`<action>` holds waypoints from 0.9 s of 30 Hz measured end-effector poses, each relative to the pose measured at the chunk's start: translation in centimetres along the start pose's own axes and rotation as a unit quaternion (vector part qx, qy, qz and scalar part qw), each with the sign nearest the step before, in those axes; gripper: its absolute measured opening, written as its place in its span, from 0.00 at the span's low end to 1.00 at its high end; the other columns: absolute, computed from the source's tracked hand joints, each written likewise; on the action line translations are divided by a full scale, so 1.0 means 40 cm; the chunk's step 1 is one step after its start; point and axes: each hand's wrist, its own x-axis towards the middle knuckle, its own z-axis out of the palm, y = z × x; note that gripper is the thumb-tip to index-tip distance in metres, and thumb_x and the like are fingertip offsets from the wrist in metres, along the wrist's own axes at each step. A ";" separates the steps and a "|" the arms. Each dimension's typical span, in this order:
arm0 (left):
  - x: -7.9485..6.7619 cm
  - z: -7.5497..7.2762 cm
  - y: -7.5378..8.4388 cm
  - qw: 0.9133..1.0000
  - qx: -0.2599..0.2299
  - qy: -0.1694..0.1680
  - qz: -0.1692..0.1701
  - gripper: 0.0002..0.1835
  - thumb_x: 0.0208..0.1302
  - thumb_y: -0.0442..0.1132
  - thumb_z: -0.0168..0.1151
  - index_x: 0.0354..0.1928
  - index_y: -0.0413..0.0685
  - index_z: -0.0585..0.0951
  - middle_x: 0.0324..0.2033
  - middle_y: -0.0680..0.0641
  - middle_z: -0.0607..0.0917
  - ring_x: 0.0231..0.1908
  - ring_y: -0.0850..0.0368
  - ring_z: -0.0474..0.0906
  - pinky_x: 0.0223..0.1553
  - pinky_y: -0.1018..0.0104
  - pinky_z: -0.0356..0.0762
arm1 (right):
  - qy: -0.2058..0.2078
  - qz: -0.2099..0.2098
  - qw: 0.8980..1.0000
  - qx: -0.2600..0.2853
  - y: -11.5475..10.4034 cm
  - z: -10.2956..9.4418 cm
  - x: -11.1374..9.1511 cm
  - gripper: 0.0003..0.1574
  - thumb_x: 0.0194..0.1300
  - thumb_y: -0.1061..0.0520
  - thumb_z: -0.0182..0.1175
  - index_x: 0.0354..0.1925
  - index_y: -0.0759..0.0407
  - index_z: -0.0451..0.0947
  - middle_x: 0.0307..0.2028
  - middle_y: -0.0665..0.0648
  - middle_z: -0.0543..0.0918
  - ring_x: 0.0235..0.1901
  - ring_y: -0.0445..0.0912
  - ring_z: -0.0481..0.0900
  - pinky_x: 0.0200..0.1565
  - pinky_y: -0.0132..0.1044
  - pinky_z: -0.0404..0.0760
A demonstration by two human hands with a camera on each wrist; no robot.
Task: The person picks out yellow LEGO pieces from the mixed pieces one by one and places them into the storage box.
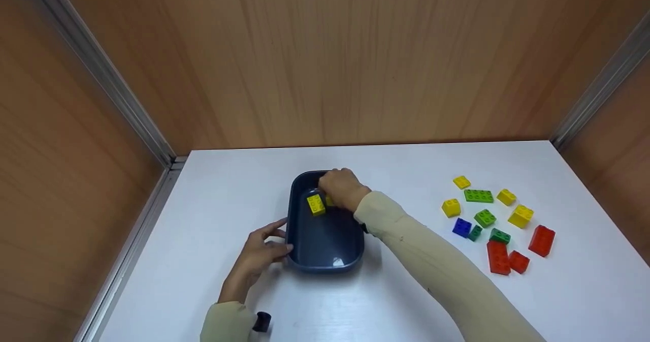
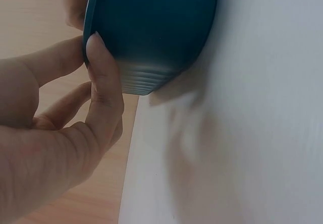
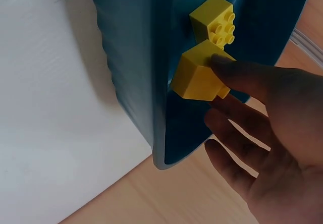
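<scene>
A dark blue plastic tray (image 1: 325,245) with a raised rim stands on the white table. My left hand (image 1: 261,250) holds its left side, the thumb (image 2: 103,65) and index fingertip right at the rim. Reaching into the tray's far right part, my right hand (image 1: 343,187) pinches a yellow brick (image 3: 199,72) between thumb and fingers. That brick is largely covered by the hand in the head view. Close beside it, a second yellow brick (image 1: 316,205) with studs lies on the tray's floor.
To the right, loose bricks are scattered on the table: several yellow ones, a long light green brick (image 1: 478,195), smaller green ones, a blue brick (image 1: 461,227) and red bricks (image 1: 498,257). Wooden panels (image 1: 325,62) rise behind the table and at both sides.
</scene>
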 end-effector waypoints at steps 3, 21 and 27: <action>0.000 0.001 0.000 1.000 -0.001 0.001 0.000 0.37 0.62 0.25 0.69 0.75 0.43 0.75 0.53 0.37 0.78 0.36 0.54 0.83 0.42 0.59 0.87 | -0.005 0.003 1.000 0.005 0.001 0.005 0.005 0.09 0.71 0.63 0.69 0.48 0.61 0.90 0.43 0.59 0.91 0.41 0.50 0.85 0.54 0.48 0.86; -0.001 0.004 0.001 1.000 -0.002 0.004 0.006 0.38 0.61 0.23 0.69 0.75 0.39 0.72 0.54 0.37 0.77 0.35 0.53 0.83 0.41 0.57 0.87 | -0.032 0.032 0.999 0.012 0.006 0.028 0.008 0.09 0.68 0.63 0.70 0.47 0.63 0.88 0.43 0.60 0.91 0.41 0.49 0.86 0.53 0.47 0.87; 0.000 0.004 0.002 1.000 0.000 0.012 0.001 0.38 0.61 0.22 0.69 0.75 0.40 0.73 0.54 0.37 0.78 0.35 0.53 0.82 0.41 0.56 0.87 | -0.035 0.039 0.999 0.008 0.003 0.033 0.009 0.11 0.68 0.64 0.70 0.48 0.63 0.87 0.45 0.60 0.91 0.41 0.49 0.85 0.52 0.47 0.87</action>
